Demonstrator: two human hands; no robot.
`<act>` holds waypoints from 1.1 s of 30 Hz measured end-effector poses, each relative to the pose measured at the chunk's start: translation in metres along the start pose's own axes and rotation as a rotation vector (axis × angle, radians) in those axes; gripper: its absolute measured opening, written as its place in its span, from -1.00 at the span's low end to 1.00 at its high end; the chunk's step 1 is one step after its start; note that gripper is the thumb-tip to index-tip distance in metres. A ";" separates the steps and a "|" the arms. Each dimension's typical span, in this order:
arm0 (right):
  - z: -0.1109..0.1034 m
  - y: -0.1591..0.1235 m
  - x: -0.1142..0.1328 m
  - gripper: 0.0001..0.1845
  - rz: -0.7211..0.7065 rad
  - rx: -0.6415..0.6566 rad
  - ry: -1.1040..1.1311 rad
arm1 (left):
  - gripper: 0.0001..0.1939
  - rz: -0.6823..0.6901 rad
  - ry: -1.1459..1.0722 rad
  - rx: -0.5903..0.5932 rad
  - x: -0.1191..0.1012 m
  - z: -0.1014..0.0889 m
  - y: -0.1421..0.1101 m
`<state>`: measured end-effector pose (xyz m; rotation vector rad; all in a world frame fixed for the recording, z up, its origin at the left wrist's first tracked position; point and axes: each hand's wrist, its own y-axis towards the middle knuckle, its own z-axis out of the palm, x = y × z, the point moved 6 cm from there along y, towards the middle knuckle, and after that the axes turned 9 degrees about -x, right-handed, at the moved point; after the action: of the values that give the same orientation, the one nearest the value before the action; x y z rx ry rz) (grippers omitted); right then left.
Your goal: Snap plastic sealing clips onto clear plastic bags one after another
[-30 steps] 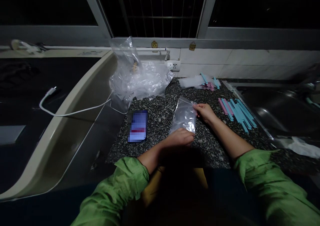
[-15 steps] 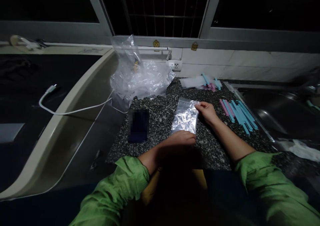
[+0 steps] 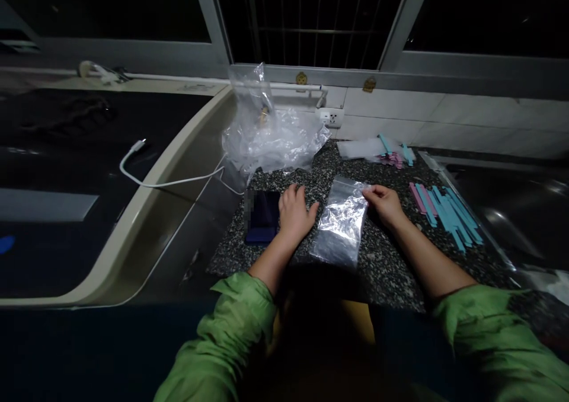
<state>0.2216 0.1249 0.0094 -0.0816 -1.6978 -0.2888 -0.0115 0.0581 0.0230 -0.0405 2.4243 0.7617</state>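
Observation:
A small clear zip bag [image 3: 341,221] lies flat on the speckled dark counter [image 3: 382,265] in front of me. My right hand [image 3: 386,203] pinches the bag's top right corner. My left hand [image 3: 296,212] rests just left of the bag, fingers curled down over the right edge of a dark phone [image 3: 262,217]. Both sleeves are green.
A heap of crumpled clear plastic [image 3: 273,135] sits at the back by a wall socket [image 3: 331,117]. Blue and pink strips [image 3: 447,207] lie to the right, more of them [image 3: 393,152] with flat bags behind. A steel sink [image 3: 511,212] is far right. A white cable [image 3: 169,179] runs left.
My left hand has left the bag's lower end and moved up and left onto the phone. The phone's screen has gone dark. My right hand still holds the bag's corner.

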 end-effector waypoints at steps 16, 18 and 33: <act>0.016 -0.020 0.011 -0.65 -0.050 0.178 -0.052 | -0.53 -0.591 -1.192 0.429 0.000 0.068 0.012; 0.017 -0.022 0.012 -0.64 -0.067 0.187 -0.060 | -0.55 -0.667 -1.230 0.439 0.000 0.064 0.009; 0.023 -0.028 0.016 -0.65 -0.054 0.206 0.005 | -0.80 -0.733 -1.219 0.343 0.002 0.062 0.007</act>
<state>0.1911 0.1011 0.0179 0.1172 -1.7174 -0.1532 0.0182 0.0972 -0.0161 -0.2353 1.1755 -0.0433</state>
